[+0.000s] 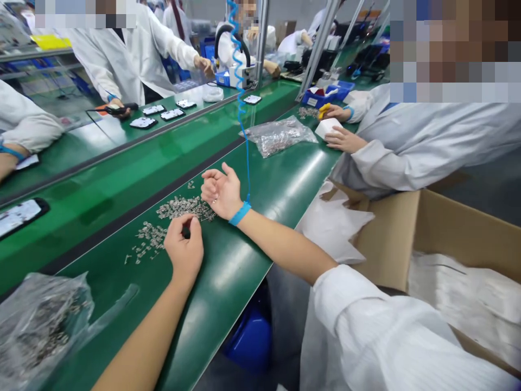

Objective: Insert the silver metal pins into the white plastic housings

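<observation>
Left hand (184, 247): forearm comes in from the lower edge, palm down on the glossy green conveyor belt (244, 260). Fingers curl inward, thumb and forefinger pinched together at their tips over something small and dark; too small to tell what it is.

Right hand (222, 191): forearm crosses in from the white sleeve, wrist bent, loosely curled with the thumb raised, gripping nothing visible. Its heel rests at the near edge of the scattered pile of small silver metal parts (179, 209). A bright blue wrist strap (240, 213) circles that wrist, and a coiled blue cord (240, 81) rises from it.

The pile lies flat on the belt as a loose band. Its long axis runs from the right hand's wrist down and left past the left fingertips. Single pieces are too small to read for direction.

Farther up the belt from the pile lies a clear plastic bag of silver parts (279, 136). A second crumpled bag (38, 326) sits below and left of the pile.
</observation>
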